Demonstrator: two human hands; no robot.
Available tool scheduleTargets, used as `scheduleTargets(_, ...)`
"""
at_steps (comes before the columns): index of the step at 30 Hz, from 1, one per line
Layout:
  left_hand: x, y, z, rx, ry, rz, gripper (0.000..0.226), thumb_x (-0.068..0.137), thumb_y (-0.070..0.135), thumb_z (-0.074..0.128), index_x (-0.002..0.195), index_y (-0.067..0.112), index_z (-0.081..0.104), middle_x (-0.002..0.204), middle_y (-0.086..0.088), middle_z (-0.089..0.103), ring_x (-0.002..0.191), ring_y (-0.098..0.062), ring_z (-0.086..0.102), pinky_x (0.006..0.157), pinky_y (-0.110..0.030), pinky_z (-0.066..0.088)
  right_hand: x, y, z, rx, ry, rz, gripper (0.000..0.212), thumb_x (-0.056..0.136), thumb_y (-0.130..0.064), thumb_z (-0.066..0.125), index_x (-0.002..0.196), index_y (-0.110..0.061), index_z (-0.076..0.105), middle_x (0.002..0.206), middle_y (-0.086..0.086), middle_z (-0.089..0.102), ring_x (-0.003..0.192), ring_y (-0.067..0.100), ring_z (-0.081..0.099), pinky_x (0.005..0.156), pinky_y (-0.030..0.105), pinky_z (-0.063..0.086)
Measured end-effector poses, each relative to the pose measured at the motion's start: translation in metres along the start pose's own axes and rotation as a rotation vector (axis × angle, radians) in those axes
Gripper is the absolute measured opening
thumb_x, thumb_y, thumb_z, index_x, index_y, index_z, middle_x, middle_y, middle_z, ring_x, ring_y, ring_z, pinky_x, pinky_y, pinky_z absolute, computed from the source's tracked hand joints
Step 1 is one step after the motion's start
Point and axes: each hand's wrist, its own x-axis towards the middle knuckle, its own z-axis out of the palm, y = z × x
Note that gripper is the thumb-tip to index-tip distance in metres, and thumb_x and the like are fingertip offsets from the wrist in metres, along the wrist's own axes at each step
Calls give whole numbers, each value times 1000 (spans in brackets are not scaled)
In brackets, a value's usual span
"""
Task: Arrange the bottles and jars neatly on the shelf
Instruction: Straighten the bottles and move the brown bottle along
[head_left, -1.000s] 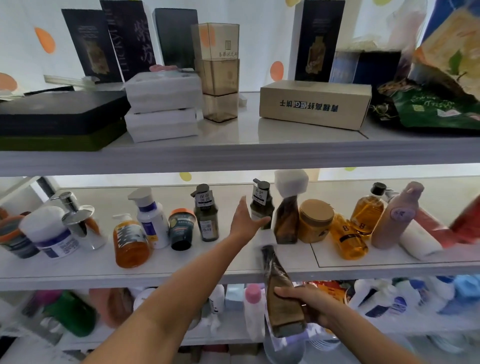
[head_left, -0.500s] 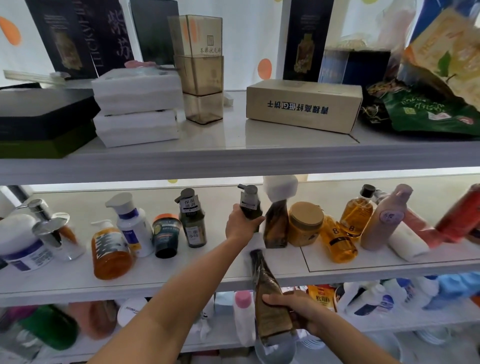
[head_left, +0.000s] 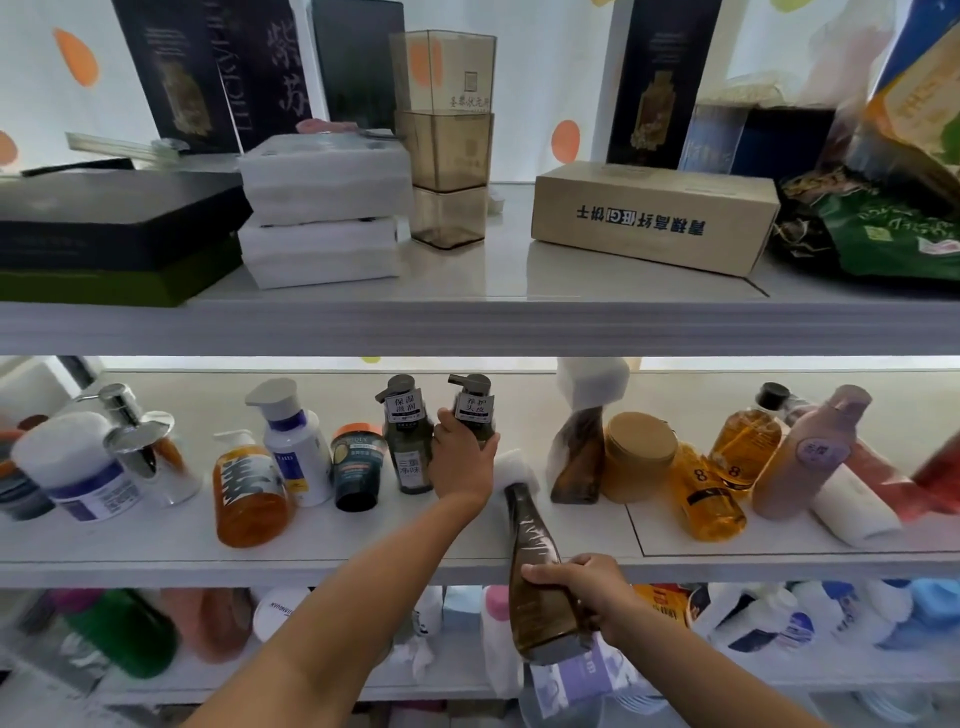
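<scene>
On the middle shelf (head_left: 363, 540), my left hand (head_left: 460, 460) grips a dark green pump bottle (head_left: 474, 410), upright right next to a matching green pump bottle (head_left: 408, 436). In front of the shelf edge, my right hand (head_left: 582, 587) holds a tall brown bottle (head_left: 535, 566) with a white cap, tilted with the cap toward the shelf. A similar brown bottle (head_left: 579, 457) with a white cap stands beside a tan-lidded jar (head_left: 641, 457). To the right, orange bottles (head_left: 709, 499) and a pink bottle (head_left: 802, 457) lean or lie.
Left on the middle shelf stand an orange pump bottle (head_left: 249, 493), a white pump bottle (head_left: 296, 441), a dark jar (head_left: 356, 467) and a white tub (head_left: 72, 467). Boxes, including a cardboard box (head_left: 654, 215), fill the top shelf. More bottles crowd the lower shelf.
My left hand reached in, closed on the dark green pump bottle and slid it left beside its twin. My right hand raised the brown bottle toward the shelf.
</scene>
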Motion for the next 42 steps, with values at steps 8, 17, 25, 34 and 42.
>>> scheduleTargets(8, 1, 2, -3, 55, -27, -9, 74, 88, 48, 57, 136, 2, 25, 125, -16, 54, 111, -29, 59, 84, -37, 52, 9, -9, -2, 142, 118, -29, 41, 67, -36, 83, 85, -11, 56, 97, 14, 68, 92, 31, 66, 84, 40, 56)
scheduleTargets(17, -3, -3, -7, 115, -62, -15, 77, 89, 56, 50, 137, 1, 25, 121, -15, 59, 105, -29, 63, 79, -37, 52, 47, -42, 18, 133, 245, -95, 54, 71, -45, 77, 99, -2, 59, 106, 15, 64, 98, 33, 61, 90, 42, 53)
scheduleTargets(25, -3, -2, -6, 118, -78, -56, 79, 87, 59, 49, 137, 3, 25, 120, -14, 61, 105, -27, 64, 81, -36, 51, 81, -79, 36, -45, 344, -127, 57, 87, -48, 59, 111, 3, 60, 112, 18, 65, 95, 30, 60, 86, 35, 49)
scheduleTargets(34, -10, 2, -4, -13, -69, -102, 76, 86, 53, 56, 135, 3, 25, 127, -14, 57, 115, -29, 59, 89, -37, 48, 92, -84, 36, -89, 392, -142, 44, 96, -37, 49, 110, 3, 61, 110, 18, 65, 101, 33, 61, 79, 31, 44)
scheduleTargets(42, -17, -6, 15, -186, -158, -273, 68, 86, 47, 61, 128, 1, 35, 129, -16, 55, 120, -31, 53, 95, -40, 45, 83, -77, 31, -255, 316, -259, 48, 101, -38, 34, 121, -1, 56, 114, 18, 62, 93, 26, 56, 73, 28, 39)
